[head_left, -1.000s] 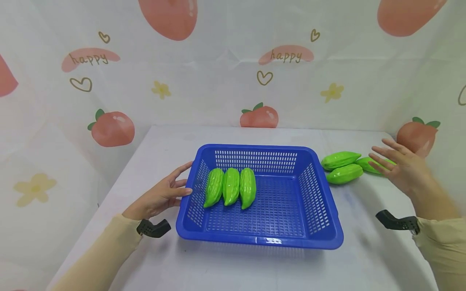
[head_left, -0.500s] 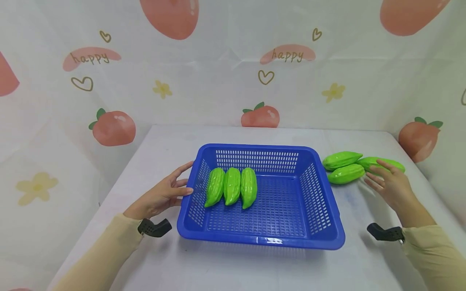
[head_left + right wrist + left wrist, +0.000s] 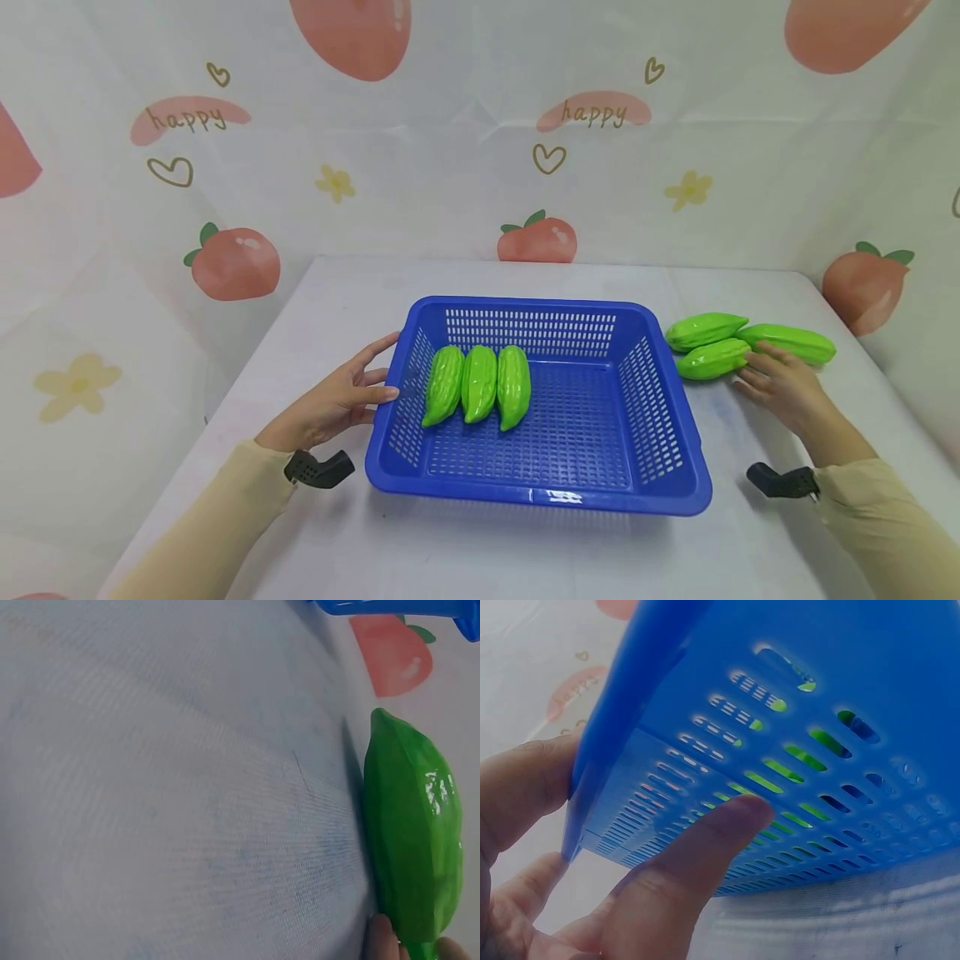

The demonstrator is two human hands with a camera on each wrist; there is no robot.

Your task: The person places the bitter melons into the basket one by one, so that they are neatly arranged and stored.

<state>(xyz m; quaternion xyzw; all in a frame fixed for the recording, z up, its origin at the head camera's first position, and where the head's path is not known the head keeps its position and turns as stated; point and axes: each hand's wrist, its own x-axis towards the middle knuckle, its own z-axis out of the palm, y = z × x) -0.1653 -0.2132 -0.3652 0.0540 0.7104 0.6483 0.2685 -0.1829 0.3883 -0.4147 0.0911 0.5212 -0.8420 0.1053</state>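
Note:
Three green bitter melons [image 3: 478,385] lie side by side in the left part of a blue plastic basket [image 3: 540,498]. My left hand [image 3: 341,400] touches the basket's left side, thumb against the slotted outer wall [image 3: 802,712] and fingers at the rim. My right hand [image 3: 783,387] is at the right end of the nearest loose bitter melon [image 3: 712,359]. In the right wrist view, fingertips [image 3: 381,937] lie on either side of that melon's [image 3: 412,832] end, which still rests on the table. Two other bitter melons [image 3: 705,331] [image 3: 791,342] lie behind it.
The white table [image 3: 465,558] carries the basket in its middle, with the loose melons just right of the basket's far right corner. A white printed cloth [image 3: 435,183] hangs behind and at the sides.
My right hand has come down and to the left, from above the far right melon to the end of the nearest loose one. The left hand and basket have stayed in place.

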